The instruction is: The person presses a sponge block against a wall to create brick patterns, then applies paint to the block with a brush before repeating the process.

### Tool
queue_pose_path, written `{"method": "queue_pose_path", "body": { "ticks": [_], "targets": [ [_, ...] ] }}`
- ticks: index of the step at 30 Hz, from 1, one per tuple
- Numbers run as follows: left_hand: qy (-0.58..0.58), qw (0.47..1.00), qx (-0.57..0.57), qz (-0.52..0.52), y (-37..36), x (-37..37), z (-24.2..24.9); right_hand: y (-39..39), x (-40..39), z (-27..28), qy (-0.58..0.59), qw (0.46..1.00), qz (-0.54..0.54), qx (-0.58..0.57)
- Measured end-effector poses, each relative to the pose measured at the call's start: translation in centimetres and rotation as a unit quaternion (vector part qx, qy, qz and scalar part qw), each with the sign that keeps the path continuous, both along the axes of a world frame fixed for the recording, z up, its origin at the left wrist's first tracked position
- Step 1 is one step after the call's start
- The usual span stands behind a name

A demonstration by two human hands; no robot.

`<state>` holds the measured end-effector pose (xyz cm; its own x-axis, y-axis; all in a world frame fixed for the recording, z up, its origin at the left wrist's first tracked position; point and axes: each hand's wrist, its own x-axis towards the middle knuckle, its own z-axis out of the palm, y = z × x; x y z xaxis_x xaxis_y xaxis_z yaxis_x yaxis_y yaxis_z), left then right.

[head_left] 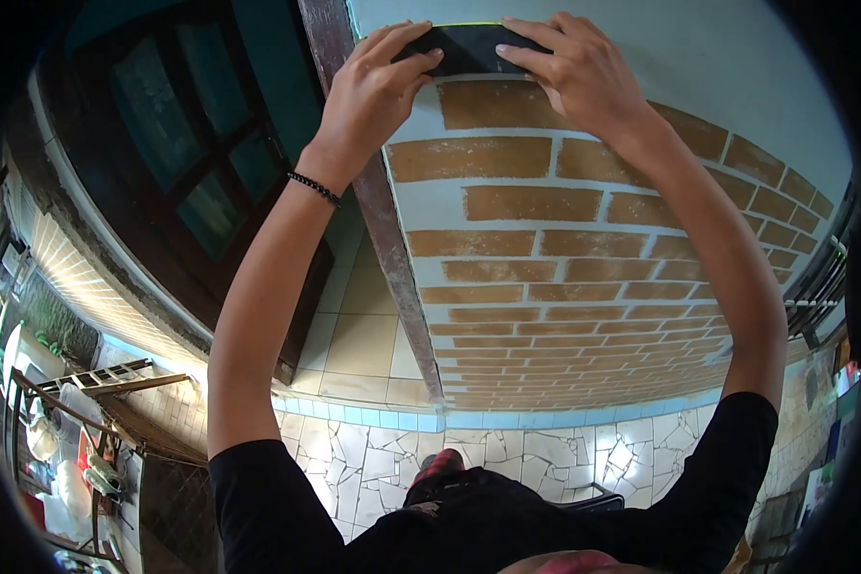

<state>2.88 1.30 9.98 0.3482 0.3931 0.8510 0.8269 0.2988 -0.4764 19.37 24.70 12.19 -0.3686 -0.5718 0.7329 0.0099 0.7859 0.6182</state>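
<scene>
My left hand (375,88) and my right hand (588,81) grip the two ends of a black rectangular block (469,53) with a thin yellow line along its top edge. Thumbs and fingers press on its face and edges. It lies lengthwise against the pale wall (727,62), level with the top of the painted bricks. Just below it is a brown brick shape (497,105), one of several rows separated by pale lines. What the block is made of, and its side towards the wall, I cannot make out.
A dark wooden door (187,124) stands left of a worn door frame (407,258). Below are a cracked-tile floor (555,459) and light blue edging tiles (517,419). A metal rack (91,478) with bags and household items is at the lower left.
</scene>
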Motion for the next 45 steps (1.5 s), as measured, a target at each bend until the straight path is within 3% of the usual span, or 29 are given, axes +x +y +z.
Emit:
{"method": "queue_pose_path", "body": {
  "ticks": [7,16,20,33,45],
  "targets": [
    [-0.007,1.000,-0.008,-0.026,-0.1,-0.8,0.0,1.5,-0.8,0.0,0.011,0.999,0.027,0.012],
    [0.032,0.998,0.041,0.045,-0.2,0.5,-1.5,-0.5,0.5,0.4,0.008,1.000,-0.008,0.022],
    [-0.008,0.997,0.065,0.030,0.7,0.7,-2.2,-0.9,0.5,0.1,0.027,1.000,-0.003,0.004],
    [-0.042,0.996,0.072,-0.044,0.9,-0.2,-2.3,-1.6,0.0,-0.1,0.056,0.998,-0.029,0.006],
    [-0.091,0.966,0.031,-0.241,1.7,-3.2,-3.4,-4.3,-1.2,-0.7,0.073,0.993,-0.086,-0.046]
  ]
}}
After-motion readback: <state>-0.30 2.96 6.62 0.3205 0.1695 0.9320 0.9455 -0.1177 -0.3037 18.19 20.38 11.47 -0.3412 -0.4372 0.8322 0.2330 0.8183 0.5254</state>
